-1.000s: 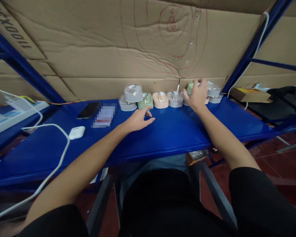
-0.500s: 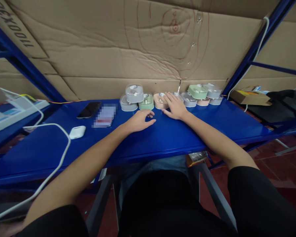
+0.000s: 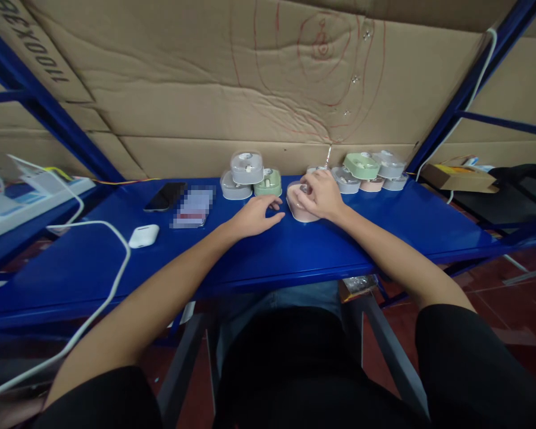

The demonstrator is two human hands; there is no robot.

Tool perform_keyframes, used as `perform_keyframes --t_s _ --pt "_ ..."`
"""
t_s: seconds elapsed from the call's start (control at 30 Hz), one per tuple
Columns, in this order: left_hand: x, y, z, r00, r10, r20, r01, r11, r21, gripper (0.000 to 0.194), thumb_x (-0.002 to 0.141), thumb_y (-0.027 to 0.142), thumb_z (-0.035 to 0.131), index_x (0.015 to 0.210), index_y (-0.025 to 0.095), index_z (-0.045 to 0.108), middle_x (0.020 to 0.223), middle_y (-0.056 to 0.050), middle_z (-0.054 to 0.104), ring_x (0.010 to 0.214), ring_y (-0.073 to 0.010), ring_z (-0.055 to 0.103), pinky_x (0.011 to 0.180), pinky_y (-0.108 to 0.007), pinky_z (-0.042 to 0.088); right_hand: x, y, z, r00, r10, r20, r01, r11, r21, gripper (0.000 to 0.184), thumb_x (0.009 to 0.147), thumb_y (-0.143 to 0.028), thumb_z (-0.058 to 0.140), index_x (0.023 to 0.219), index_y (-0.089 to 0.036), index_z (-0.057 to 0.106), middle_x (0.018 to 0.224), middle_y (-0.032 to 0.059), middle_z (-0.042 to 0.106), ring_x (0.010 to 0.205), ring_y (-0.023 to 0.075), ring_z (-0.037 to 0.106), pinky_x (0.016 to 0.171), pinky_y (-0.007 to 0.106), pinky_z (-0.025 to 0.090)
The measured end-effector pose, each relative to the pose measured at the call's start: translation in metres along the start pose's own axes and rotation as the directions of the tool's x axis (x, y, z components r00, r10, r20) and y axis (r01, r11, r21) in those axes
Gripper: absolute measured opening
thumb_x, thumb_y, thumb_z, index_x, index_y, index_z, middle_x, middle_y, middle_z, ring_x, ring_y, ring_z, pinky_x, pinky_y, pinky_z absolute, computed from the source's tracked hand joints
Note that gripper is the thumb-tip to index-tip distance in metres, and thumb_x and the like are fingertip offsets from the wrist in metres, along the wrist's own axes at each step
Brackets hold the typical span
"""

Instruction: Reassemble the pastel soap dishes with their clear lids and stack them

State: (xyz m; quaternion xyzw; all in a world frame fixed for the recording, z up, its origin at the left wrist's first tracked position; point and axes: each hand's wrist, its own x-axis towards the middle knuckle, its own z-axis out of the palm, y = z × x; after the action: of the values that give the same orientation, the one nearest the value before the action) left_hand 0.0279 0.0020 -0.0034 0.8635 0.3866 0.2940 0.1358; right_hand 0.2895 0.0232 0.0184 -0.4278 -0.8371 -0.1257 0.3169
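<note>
The right hand (image 3: 320,195) holds a peach plastic case (image 3: 297,207) on the blue shelf (image 3: 339,250), fingers closed over its top. The left hand (image 3: 255,217) is open, just left of that case and apart from it. Left of the peach case sit two grey cases (image 3: 236,186) and one green case (image 3: 268,183). Right of it are four grey cases (image 3: 346,180), one partly hidden behind the hand, plus one green case (image 3: 361,165) and another peach case (image 3: 371,185). Further left lie a phone (image 3: 164,196) and a blurred card (image 3: 194,207).
</note>
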Motion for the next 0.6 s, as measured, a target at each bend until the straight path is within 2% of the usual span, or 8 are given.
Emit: perform_keyframes --t_s 0.1,0.2,0.27,0.33,0.4,0.47,0.53,0.6 --pt "0.000 0.000 0.000 0.999 -0.010 -0.048 0.010 1.000 -0.008 0.038 0.100 0.042 0.071 0.128 0.016 0.074 0.122 -0.016 0.085 0.115 -0.0317 0.082 0.108 -0.051 0.065 -0.002 -0.006 -0.017 0.990 0.137 -0.043 -0.135 0.990 0.049 0.044 0.106 -0.058 0.051 0.106 -0.021 0.073 0.092 0.0118 0.077 0.099 0.0329 0.072 0.101 0.049 0.053" --pt "0.000 0.000 0.000 0.998 -0.013 -0.065 0.012 1.000 -0.017 0.040 0.102 0.047 0.069 0.129 0.017 0.073 0.124 -0.016 0.084 0.116 -0.0317 0.082 0.107 -0.051 0.065 -0.003 -0.013 -0.031 0.957 0.291 -0.003 -0.291 0.955 -0.054 0.055 0.103 -0.068 0.056 0.110 -0.018 0.075 0.114 0.0205 0.079 0.107 0.0384 0.074 0.097 0.052 0.056" --pt "0.000 -0.001 0.001 0.998 -0.014 -0.061 0.013 1.000 -0.027 0.042 0.104 0.049 0.067 0.131 0.018 0.072 0.125 -0.016 0.084 0.116 -0.0316 0.081 0.106 -0.050 0.065 -0.004 -0.019 -0.038 0.914 0.391 0.103 -0.374 0.915 -0.152 0.065 0.100 -0.076 0.060 0.114 -0.015 0.077 0.118 0.0255 0.080 0.110 0.0450 0.076 0.094 0.056 0.058" --pt "-0.001 -0.002 0.002 0.998 -0.017 -0.054 0.015 0.999 -0.039 0.046 0.105 0.051 0.067 0.137 0.019 0.070 0.129 -0.016 0.082 0.118 -0.0320 0.080 0.106 -0.051 0.065 -0.004 -0.025 -0.044 0.868 0.426 0.253 -0.384 0.901 -0.200 0.070 0.098 -0.078 0.064 0.119 -0.013 0.078 0.117 0.0270 0.081 0.110 0.0479 0.077 0.092 0.058 0.060" --pt "-0.002 -0.003 0.002 0.999 -0.015 -0.046 0.013 0.999 -0.053 0.060 0.100 0.056 0.074 0.147 0.019 0.064 0.140 -0.019 0.078 0.124 -0.0342 0.079 0.110 -0.053 0.064 -0.005 -0.027 -0.048 0.858 0.338 0.387 -0.308 0.941 -0.139 0.067 0.098 -0.073 0.068 0.126 -0.013 0.078 0.120 0.0256 0.083 0.113 0.0463 0.078 0.095 0.056 0.061" --pt "-0.003 -0.005 0.003 0.999 -0.010 -0.034 0.007 0.998 -0.069 0.088 0.088 0.062 0.088 0.158 0.019 0.057 0.155 -0.024 0.070 0.134 -0.0395 0.074 0.116 -0.058 0.061 -0.006 -0.026 -0.052 0.867 0.125 0.483 -0.176 0.982 0.063 0.061 0.098 -0.061 0.071 0.138 -0.015 0.074 0.133 0.0215 0.082 0.121 0.0413 0.078 0.103 0.054 0.061" --pt "-0.004 -0.006 0.002 1.000 0.002 -0.004 -0.002 0.995 -0.095 0.114 0.075 0.066 0.098 0.166 0.019 0.049 0.167 -0.028 0.060 0.146 -0.0456 0.067 0.122 -0.063 0.056 -0.007 -0.021 -0.054 0.869 -0.088 0.487 -0.068 0.953 0.295 0.060 0.098 -0.050 0.071 0.148 -0.018 0.069 0.147 0.0167 0.078 0.132 0.0364 0.075 0.113 0.052 0.059" --pt "-0.004 -0.006 0.000 0.998 0.032 0.048 -0.026 0.992 -0.125 0.126 0.069 0.067 0.102 0.171 0.020 0.044 0.173 -0.029 0.054 0.155 -0.0484 0.061 0.127 -0.066 0.051 -0.008 -0.016 -0.053 0.883 -0.185 0.431 -0.013 0.909 0.417 0.065 0.097 -0.050 0.073 0.155 -0.022 0.065 0.157 0.0141 0.073 0.141 0.0351 0.071 0.121 0.053 0.056"
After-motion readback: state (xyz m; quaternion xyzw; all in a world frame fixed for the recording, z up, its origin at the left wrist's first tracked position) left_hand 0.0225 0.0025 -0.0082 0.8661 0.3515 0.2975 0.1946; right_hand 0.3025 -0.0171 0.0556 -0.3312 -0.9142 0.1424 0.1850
